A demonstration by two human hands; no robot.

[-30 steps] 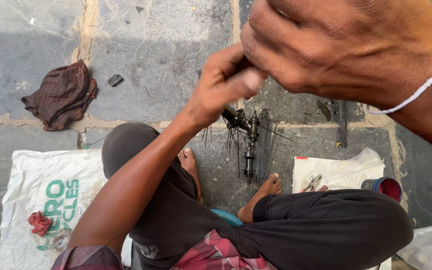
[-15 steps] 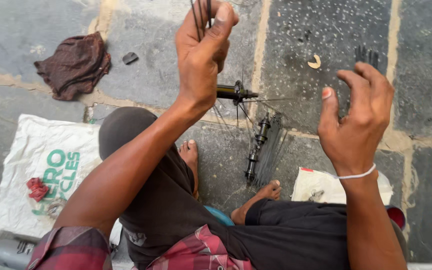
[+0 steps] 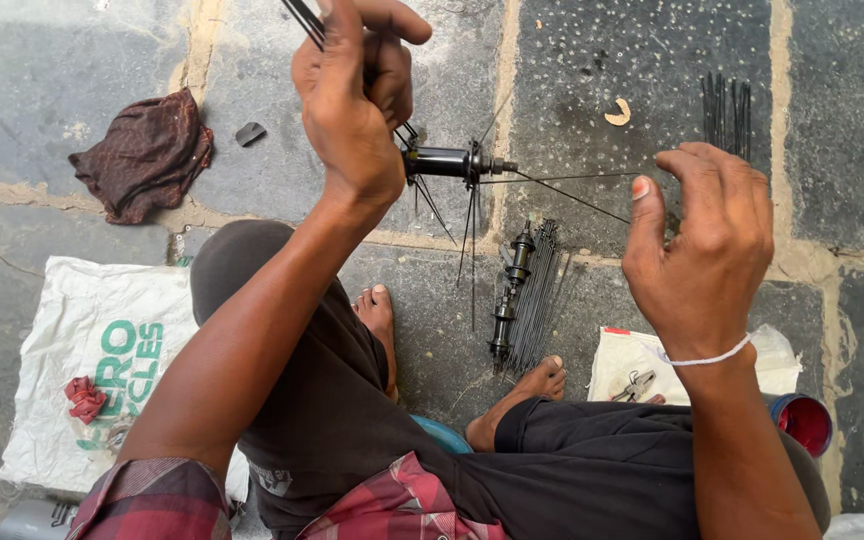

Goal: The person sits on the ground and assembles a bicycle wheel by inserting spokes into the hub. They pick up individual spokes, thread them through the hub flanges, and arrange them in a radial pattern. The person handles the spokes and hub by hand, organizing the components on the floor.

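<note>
Left hand (image 3: 357,95): raised at the far centre, fingers curled tight and pinched on a bunch of thin black spokes (image 3: 302,18) that run out past the top edge.
Right hand (image 3: 702,245): held up at the right, fingers half curled and loose; a single long spoke (image 3: 572,178) ends at the thumb and fingertips, but whether it is actually pinched cannot be told. A white band is worn on the wrist.
Hub (image 3: 447,162): black wheel hub hanging in the air just right of the left hand, axle pointing right, several spokes dangling down from its flange.
Second hub (image 3: 510,295): lying on the stone floor (image 3: 592,60) between the bare feet, just beside a bundle of loose spokes (image 3: 540,295).
More spokes (image 3: 725,108): small group laid on the floor at the far right.
Dark rag (image 3: 142,155): crumpled on the floor at the far left.
White sack (image 3: 82,360): spread flat at the near left, a small red cloth (image 3: 85,398) on it.
White bag (image 3: 642,362): at the near right, under the right wrist, pliers (image 3: 634,384) on it.
Red-lined tin (image 3: 802,422): near right, beside the knee.
</note>
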